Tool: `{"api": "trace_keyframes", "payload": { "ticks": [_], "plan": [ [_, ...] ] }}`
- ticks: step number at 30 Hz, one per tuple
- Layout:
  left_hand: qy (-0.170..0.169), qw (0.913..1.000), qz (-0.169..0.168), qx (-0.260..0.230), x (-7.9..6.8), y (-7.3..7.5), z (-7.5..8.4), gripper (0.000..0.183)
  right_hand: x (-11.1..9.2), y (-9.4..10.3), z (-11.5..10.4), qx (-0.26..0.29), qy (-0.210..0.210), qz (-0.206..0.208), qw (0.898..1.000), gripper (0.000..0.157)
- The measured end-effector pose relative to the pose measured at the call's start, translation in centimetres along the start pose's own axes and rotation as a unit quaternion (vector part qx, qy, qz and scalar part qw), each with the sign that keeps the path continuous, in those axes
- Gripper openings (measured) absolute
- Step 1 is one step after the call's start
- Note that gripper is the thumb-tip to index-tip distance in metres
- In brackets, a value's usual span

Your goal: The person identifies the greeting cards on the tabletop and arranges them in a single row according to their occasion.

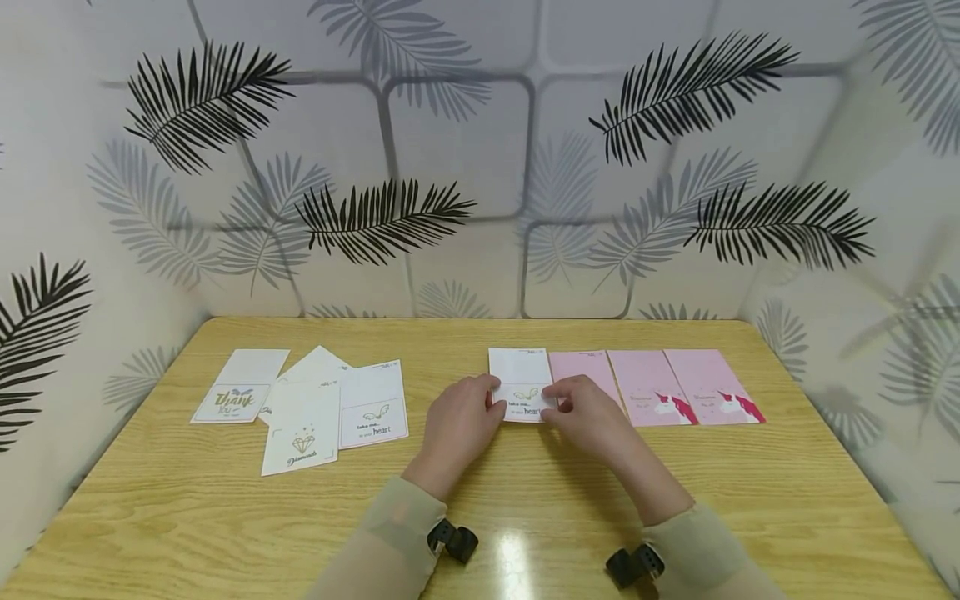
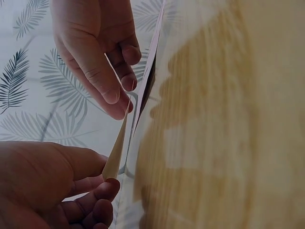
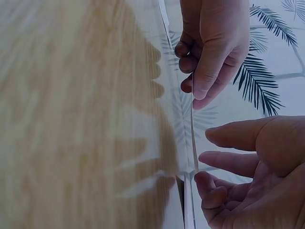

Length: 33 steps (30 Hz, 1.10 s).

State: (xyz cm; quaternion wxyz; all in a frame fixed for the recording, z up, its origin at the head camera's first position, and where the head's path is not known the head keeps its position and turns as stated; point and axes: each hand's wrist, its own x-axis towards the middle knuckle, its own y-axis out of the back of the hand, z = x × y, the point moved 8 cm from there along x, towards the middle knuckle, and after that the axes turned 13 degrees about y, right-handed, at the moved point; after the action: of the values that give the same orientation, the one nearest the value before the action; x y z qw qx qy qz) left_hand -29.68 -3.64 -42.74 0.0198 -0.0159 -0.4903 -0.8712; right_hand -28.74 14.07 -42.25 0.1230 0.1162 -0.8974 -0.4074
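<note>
A white greeting card (image 1: 517,367) with gold wings and the word "heart" on its lower half is between my hands, its lower edge toward me. My left hand (image 1: 465,421) pinches its left edge between thumb and fingers; in the left wrist view the card (image 2: 116,155) appears edge-on, as a thin wedge. My right hand (image 1: 592,421) is at the right edge, fingers loosely bent. In the right wrist view its thumb and index finger (image 3: 233,162) are parted, with fingertips right at the edge of the card (image 3: 193,129).
Right of the white card lie pink cards (image 1: 577,371), two showing a unicorn (image 1: 667,408). On the left are a "thank you" card (image 1: 243,367), a diamond card (image 1: 292,417) overlapping another white card (image 1: 318,362), and a second "heart" card (image 1: 371,387). A leaf-patterned wall covering (image 1: 465,275) borders the wooden table (image 1: 225,517).
</note>
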Motion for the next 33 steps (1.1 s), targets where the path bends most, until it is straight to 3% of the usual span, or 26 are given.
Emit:
{"api": "trace_keyframes", "payload": {
  "ticks": [16,33],
  "plan": [
    [-0.011,0.9997,-0.017,0.011,0.0,-0.8,-0.3,0.031,0.3,-0.9,-0.3,-0.06,0.037,-0.031,0.997,0.038],
    [-0.006,0.9992,-0.037,0.015,0.0,-1.1,-0.4,0.032,-0.2,-1.2,-0.5,-0.06,0.025,-0.066,0.996,0.048]
  ]
}}
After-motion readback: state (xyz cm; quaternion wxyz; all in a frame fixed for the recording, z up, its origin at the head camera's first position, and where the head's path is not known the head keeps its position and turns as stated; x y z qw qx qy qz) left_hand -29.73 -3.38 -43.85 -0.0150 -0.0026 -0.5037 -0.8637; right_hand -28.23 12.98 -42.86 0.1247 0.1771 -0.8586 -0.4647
